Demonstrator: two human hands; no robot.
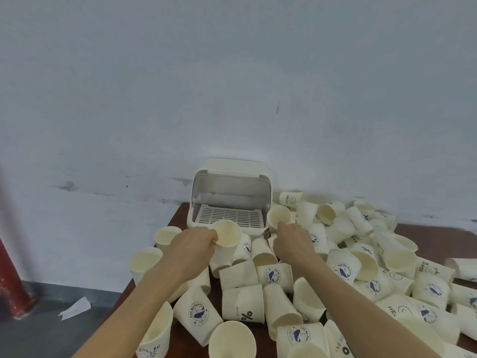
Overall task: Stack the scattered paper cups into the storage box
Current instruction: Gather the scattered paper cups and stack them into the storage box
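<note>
Cup in each hand. My left hand (pixel 196 242) pinches the rim of one paper cup (pixel 227 235), mouth tilted up toward me. My right hand (pixel 290 237) grips a second cup (pixel 278 215) by its near rim, mouth also facing me. Hands are apart, both cups held just in front of the storage box (pixel 231 192).

Box sits just beyond my fingertips, against the wall (pixel 232 86), lid flipped up and back, slatted tray (pixel 229 215) inside bare.

Rest of the paper cups (pixel 361 267) lie in a loose pile under and to the right of my right hand, most on their sides, some printed with a whale logo or text. A few upright cups (pixel 145 262) stand to the left of my left hand at the table (pixel 178 213) edge. More cups sit near my forearms.

Further left, on the floor: a scrap of paper (pixel 76 308) and a red post (pixel 11 277).
</note>
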